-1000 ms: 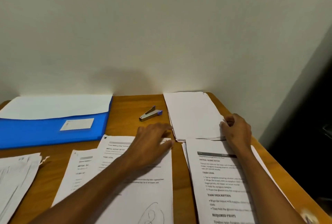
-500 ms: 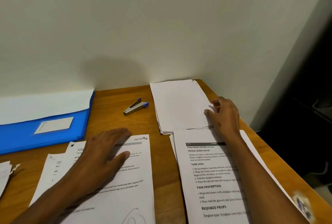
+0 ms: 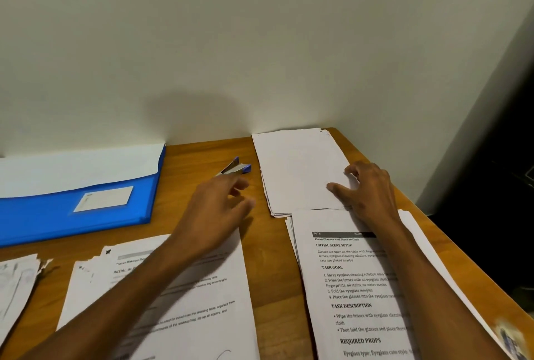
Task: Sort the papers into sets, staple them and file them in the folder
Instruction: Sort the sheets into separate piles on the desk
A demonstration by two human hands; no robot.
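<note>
Left hand (image 3: 215, 209): arm stretched toward 12 o'clock, fingers loosely spread, holding nothing, just short of stapler (image 3: 235, 168). Right hand (image 3: 368, 192): fingers relaxed, resting on blank paper stack (image 3: 297, 169) at 1 o'clock. Blue folder (image 3: 72, 212) lay at 10 o'clock on surface (image 3: 199, 154).

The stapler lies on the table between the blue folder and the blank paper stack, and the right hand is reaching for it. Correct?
Not quite. The head view shows the left hand reaching for the stapler; the right hand rests on the blank paper stack. The stapler does lie between the blue folder and that stack.
</note>
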